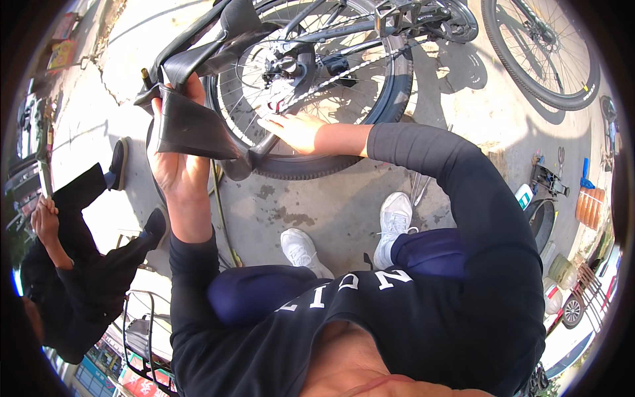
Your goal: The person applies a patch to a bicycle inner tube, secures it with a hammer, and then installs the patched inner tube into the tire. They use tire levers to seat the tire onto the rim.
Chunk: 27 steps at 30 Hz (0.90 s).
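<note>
My left hand (181,168) grips a flattened black rubber inner tube (193,124), folded over the fingers. A brass-coloured valve stem (145,77) sticks up from the tube beside my fingertips. More of the tube loops up and across the rear wheel of a bicycle. My right hand (297,133) reaches over the lower part of that wheel, fingers stretched out, with a dark strip of rubber passing beneath it. Whether it grips that strip is hidden. The wheel's black tyre (307,166) curves below my hands, and the bicycle chain (342,74) runs above the right one.
A second bicycle wheel (550,54) is at the upper right. Metal tools (421,191) lie by my right shoe (396,211). Rightward are a small black tyre (541,218), a white bottle (524,196) and an orange coil (590,208). Another person (84,258) sits at the left.
</note>
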### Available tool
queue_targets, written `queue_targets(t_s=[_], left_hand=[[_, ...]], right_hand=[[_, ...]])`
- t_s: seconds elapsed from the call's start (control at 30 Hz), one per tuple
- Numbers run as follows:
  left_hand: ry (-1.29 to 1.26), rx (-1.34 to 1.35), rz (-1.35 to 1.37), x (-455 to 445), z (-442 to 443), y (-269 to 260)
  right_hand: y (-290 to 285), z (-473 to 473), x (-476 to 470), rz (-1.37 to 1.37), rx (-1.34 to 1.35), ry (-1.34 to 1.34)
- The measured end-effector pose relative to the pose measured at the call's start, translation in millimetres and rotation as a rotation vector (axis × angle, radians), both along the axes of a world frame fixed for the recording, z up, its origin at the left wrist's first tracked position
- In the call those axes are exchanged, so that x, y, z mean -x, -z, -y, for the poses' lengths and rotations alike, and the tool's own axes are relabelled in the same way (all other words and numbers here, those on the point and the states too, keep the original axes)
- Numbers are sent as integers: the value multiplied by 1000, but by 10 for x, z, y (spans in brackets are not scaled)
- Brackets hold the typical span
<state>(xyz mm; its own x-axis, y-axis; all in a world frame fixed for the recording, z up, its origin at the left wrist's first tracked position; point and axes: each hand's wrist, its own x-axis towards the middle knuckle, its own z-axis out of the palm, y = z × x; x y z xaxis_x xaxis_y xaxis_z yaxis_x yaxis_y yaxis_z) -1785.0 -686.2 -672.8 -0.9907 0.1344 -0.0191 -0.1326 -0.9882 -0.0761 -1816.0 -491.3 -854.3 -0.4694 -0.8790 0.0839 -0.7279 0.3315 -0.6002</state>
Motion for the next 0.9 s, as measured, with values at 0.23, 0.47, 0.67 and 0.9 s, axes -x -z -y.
queue_targets(t_s=[0.23, 0.47, 0.67, 0.9], left_hand=[[-143, -15, 68, -83, 310, 61], [-80, 231, 171, -251, 406, 466], [-92, 174, 207, -339, 413, 529], [-85, 9, 148, -429, 613, 384]], right_hand=[[-343, -850, 485, -181, -275, -200], [-417, -2113, 1116, -227, -83, 178], [-281, -1915, 749, -276, -136, 133], [-681, -1981, 761, -253, -198, 161]])
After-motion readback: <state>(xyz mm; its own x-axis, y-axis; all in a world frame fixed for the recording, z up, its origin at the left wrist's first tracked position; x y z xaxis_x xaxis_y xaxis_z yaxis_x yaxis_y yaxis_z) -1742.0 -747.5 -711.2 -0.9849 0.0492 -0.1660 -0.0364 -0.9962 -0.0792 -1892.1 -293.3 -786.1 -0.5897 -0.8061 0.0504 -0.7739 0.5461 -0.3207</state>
